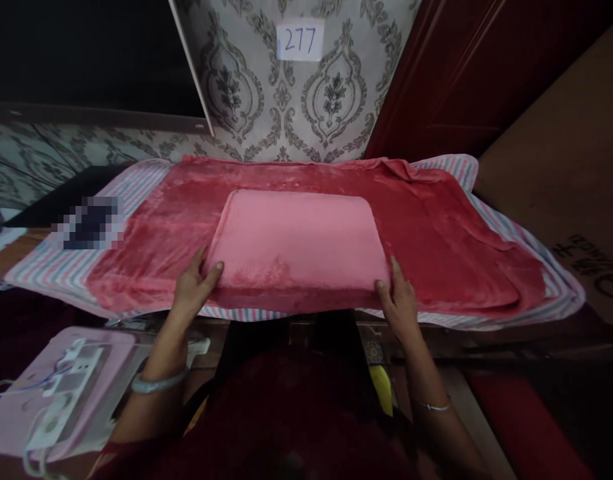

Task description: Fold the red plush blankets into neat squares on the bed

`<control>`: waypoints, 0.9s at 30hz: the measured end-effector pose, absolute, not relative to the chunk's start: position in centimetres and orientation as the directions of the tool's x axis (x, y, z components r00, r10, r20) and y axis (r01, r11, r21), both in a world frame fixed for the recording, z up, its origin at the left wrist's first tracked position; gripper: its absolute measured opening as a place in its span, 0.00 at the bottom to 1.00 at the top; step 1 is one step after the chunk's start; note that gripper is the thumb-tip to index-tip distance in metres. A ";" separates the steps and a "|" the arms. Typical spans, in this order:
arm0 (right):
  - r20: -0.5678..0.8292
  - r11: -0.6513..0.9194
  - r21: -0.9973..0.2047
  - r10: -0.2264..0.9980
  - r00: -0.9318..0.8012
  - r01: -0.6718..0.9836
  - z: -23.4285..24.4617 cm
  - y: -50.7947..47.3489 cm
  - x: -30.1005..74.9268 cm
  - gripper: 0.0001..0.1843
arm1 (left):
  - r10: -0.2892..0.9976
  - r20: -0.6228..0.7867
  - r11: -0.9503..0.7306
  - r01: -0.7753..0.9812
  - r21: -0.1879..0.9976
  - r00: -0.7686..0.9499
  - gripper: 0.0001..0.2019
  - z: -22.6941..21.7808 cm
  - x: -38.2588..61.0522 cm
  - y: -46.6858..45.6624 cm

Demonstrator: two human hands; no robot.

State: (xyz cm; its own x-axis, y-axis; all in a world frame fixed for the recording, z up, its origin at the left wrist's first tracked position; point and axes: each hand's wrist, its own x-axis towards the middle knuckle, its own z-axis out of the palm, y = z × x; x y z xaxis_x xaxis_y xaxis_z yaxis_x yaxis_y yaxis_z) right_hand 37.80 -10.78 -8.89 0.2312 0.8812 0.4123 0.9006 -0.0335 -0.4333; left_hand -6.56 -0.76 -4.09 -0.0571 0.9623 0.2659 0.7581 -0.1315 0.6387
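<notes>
A folded pink plush cloth (296, 237) lies flat on a red plush blanket (436, 227) spread over a table. My left hand (193, 290) grips the folded cloth's near left corner, thumb on top and fingers curled at the edge. At the near right corner my right hand (399, 300) holds the cloth the same way. Both hands sit at the table's front edge.
A striped sheet (551, 267) lies under the red blanket. A dark blurred object (89, 223) rests at the table's left end. A pink box with white plugs and cables (56, 393) stands at lower left. Patterned wallpaper with a "277" label (300, 40) is behind, a dark red door (466, 73) at right.
</notes>
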 end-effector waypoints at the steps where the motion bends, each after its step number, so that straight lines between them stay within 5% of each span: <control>1: 0.412 -0.010 -0.424 0.888 0.203 0.906 -8.8 -11.0 37.7 0.40 | 0.971 0.225 -0.092 0.737 0.669 -0.083 0.38 -3.9 -6.7 -0.8; 8: 0.428 0.111 -0.328 0.903 0.043 0.938 -9.5 -11.6 38.0 0.47 | 0.986 0.163 -0.139 0.582 0.801 0.010 0.44 -3.3 -7.5 -2.2; 11: 0.432 0.071 -0.334 0.898 0.086 0.940 -9.6 -11.4 38.0 0.46 | 0.978 0.178 -0.208 0.651 0.730 0.112 0.51 -3.9 -7.8 -3.1; 19: 0.477 0.062 -0.382 0.868 0.139 0.922 -9.4 -11.2 38.0 0.40 | 0.914 0.327 -0.358 0.857 0.370 0.241 0.35 -5.5 -7.6 -3.7; 27: 0.531 0.147 -0.424 0.840 0.114 0.894 -8.2 -10.1 39.3 0.34 | 0.856 0.463 -0.418 0.835 0.358 0.230 0.25 -3.8 -8.1 -2.4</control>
State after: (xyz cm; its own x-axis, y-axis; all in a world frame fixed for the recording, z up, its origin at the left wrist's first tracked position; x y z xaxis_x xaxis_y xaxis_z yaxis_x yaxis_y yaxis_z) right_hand 39.27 -10.12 -8.18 0.1137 0.8398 0.5308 0.8936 0.1471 -0.4242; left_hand -8.14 -2.41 -3.83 0.2304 0.8559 0.4630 0.8347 -0.4184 0.3581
